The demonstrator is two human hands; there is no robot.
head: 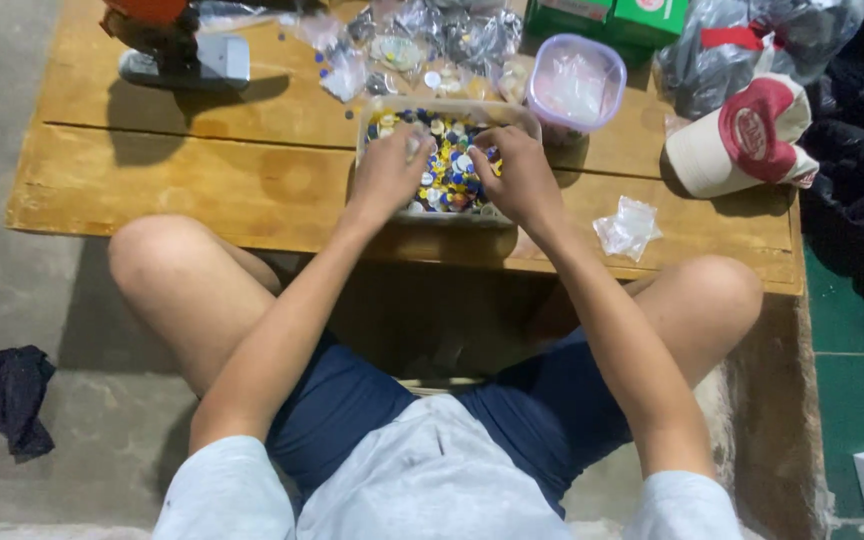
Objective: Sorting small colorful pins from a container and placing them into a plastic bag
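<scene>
A clear rectangular plastic tub stands on a low wooden table, filled with several small round caps or buttons in yellow, blue and white. My left hand reaches into the tub's left side, fingers curled among the pieces. My right hand reaches into its right side, fingertips pinched on the small pieces near the middle. Whether either hand has lifted a piece is hidden by the fingers.
A round clear container with a purple rim stands behind the tub. Plastic bags of small parts, green boxes, a red-and-white cap, a crumpled bag and a machine on a grey base lie around.
</scene>
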